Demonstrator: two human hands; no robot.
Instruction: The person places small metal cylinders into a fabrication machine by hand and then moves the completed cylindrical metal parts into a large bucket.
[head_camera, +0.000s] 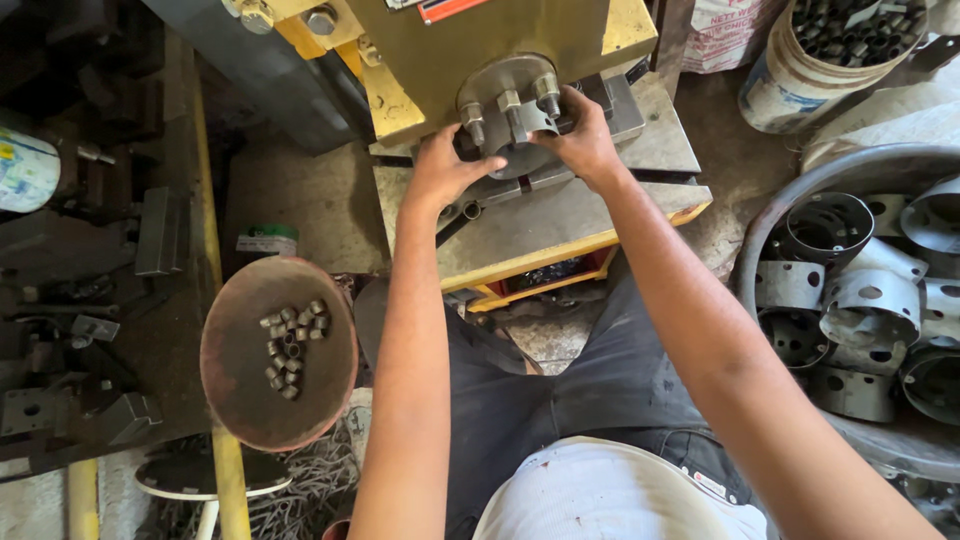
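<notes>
Take the round steel die plate (505, 100) on the yellow press (480, 40) as your marker. Well to its left and lower down sits a rusty round pan (240, 400), with a small cluster of short metal bushings (290, 345) lying loose near its middle.

Your left hand (440, 170) rests just below and left of the die plate, on the dark tooling under it. Its fingers curl forward toward the fixture, but you cannot tell from here whether they are clamped on anything. The grey press table (540, 225) lies directly beneath the plate.

Your right hand (580, 140) is at the plate's right side, fingers close together and pressed against the bolted block (520, 120) below the three upright studs (505, 105). Whatever small piece may be under them is hidden.

Far right of the plate, a white bucket (790, 80) holds dark metal parts, and below it a large tub (770, 230) is heaped with curved grey sheet-metal rings (850, 300) punched with holes.
</notes>
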